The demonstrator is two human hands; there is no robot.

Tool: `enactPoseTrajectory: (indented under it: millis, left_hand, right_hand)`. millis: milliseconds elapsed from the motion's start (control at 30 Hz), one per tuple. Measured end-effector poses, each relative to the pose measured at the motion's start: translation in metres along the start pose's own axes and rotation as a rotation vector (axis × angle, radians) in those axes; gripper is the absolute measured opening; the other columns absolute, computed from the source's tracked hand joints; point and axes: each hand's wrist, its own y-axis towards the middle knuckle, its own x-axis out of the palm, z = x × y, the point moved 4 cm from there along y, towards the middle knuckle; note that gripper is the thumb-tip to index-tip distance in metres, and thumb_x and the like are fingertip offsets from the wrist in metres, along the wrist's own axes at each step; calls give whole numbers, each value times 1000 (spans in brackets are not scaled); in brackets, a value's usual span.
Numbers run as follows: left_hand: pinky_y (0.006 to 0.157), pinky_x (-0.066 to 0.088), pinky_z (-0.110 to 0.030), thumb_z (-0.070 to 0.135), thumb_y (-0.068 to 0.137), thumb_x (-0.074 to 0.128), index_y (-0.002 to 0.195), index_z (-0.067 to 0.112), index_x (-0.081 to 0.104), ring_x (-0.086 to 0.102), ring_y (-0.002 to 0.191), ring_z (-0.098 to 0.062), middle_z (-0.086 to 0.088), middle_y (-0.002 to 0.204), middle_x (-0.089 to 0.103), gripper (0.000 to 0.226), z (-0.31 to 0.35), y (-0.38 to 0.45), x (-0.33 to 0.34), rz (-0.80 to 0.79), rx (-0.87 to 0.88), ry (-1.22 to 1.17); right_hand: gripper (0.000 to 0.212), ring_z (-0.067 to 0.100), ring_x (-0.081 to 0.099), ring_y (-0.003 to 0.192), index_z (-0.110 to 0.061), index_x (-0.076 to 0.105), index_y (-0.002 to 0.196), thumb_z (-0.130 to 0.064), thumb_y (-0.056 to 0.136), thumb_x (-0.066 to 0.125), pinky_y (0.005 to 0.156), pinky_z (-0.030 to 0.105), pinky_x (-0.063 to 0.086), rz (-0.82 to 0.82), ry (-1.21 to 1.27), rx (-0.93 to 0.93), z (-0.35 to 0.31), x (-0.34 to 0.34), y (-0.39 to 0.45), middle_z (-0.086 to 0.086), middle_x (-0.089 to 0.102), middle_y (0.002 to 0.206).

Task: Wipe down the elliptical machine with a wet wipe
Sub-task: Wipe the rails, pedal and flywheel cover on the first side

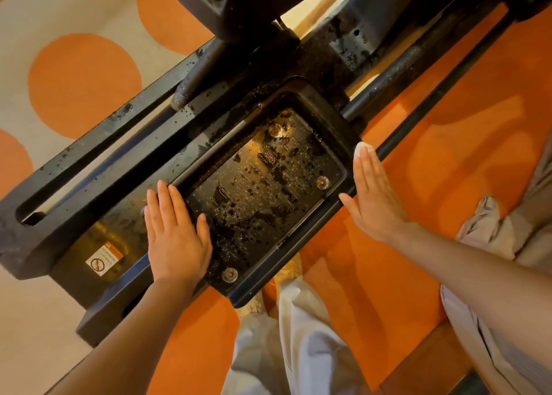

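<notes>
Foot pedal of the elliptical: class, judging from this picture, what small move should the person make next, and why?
Probably slide the right hand, with the white wipe under its straight fingertips, inward onto the foot pedal. The hand sits at the pedal's outer rim, while the tray is speckled with droplets and grime. The left hand lies flat on the opposite rim, steadying it.

L hand (176, 233): flat, fingers straight | R hand (375, 196): flat, fingers straight, palm down
</notes>
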Motion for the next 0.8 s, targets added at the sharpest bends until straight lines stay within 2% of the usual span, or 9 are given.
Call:
enactPoseTrajectory:
  millis: [67, 133, 267, 400, 533, 667, 800]
  left_hand:
    - [123, 4, -48, 37, 102, 33, 155, -3, 12, -2, 152, -34, -20, 164, 4, 69, -1, 0, -1, -4, 3, 5]
    - [124, 4, -47, 38, 102, 32, 155, -2, 12, -2, 152, -33, -19, 164, 5, 69, -2, 0, -2, -7, 9, 11]
    - [124, 4, -46, 37, 103, 34, 156, -1, 12, -2, 152, -32, -18, 164, 5, 68, -3, -1, -5, -14, 18, 7]
    - [123, 4, -46, 37, 104, 34, 156, -1, 13, -1, 152, -32, -18, 164, 6, 68, -2, -1, -7, -20, 17, 0]
    - [124, 5, -45, 38, 104, 33, 156, 1, 13, -1, 152, -30, -16, 165, 5, 67, -4, 0, -9, -39, 21, -3]
    - [124, 5, -44, 38, 105, 33, 157, 2, 12, -2, 152, -29, -14, 165, 5, 66, -6, 0, -10, -42, 26, -13]
    - [124, 5, -45, 37, 105, 34, 157, 1, 12, -2, 152, -29, -15, 165, 4, 67, -7, 0, -10, -43, 23, -27]
  right_hand:
    - [77, 21, -21, 148, -7, -12, 153, -55, 99, 12, 120, 32, -12, -8, 8, -16, 0, 5, -11, 10, -22, 160]
    - [76, 19, -21, 147, -8, -11, 154, -55, 98, 13, 118, 29, -14, -4, 27, -20, 0, 8, -13, 8, -22, 160]
    - [72, 18, -21, 147, -11, -11, 154, -52, 102, 18, 122, 36, -4, 1, 48, -41, 5, 4, 5, 6, -20, 161]
    - [72, 15, -21, 147, -14, -11, 155, -49, 101, 21, 121, 35, -4, 5, 61, -81, 6, -5, 22, 4, -19, 162]
    - [66, 13, -15, 149, -13, 1, 156, -48, 103, 20, 121, 35, -1, 11, 91, -138, 8, -1, -4, 2, -8, 164]
    - [65, 13, -4, 150, -12, 18, 155, -49, 102, 20, 122, 41, 12, 3, 152, -162, 0, 7, -38, 3, 9, 163]
    - [64, 12, -4, 150, -18, 14, 156, -50, 101, 22, 121, 39, 12, -72, 220, -240, -33, 14, -53, -1, 9, 163]
